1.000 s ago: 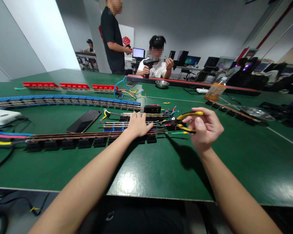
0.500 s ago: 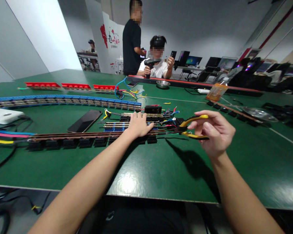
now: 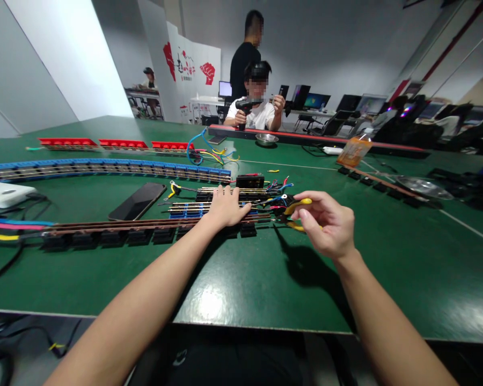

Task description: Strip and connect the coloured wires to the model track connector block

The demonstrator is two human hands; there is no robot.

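My left hand lies flat with its fingers spread. It rests across several bars: a long strip of brown rods on black blocks, a short blue-based strip and a black-based strip behind them. In my right hand are pliers with yellow-and-black handles, the handles spread apart. Their jaws are at the right ends of the bars, beside the blue and red wires. Whether the jaws touch a rod or wire is too small to tell.
A phone lies behind the brown strip. Farther back are a curved blue track, red strips, a metal bowl and an orange bottle. Across the table a person holds a power drill.
My right hand has moved left with the pliers, bringing them closer to the bar ends. My left hand stays on the bars. The standing person in the background has shifted right.
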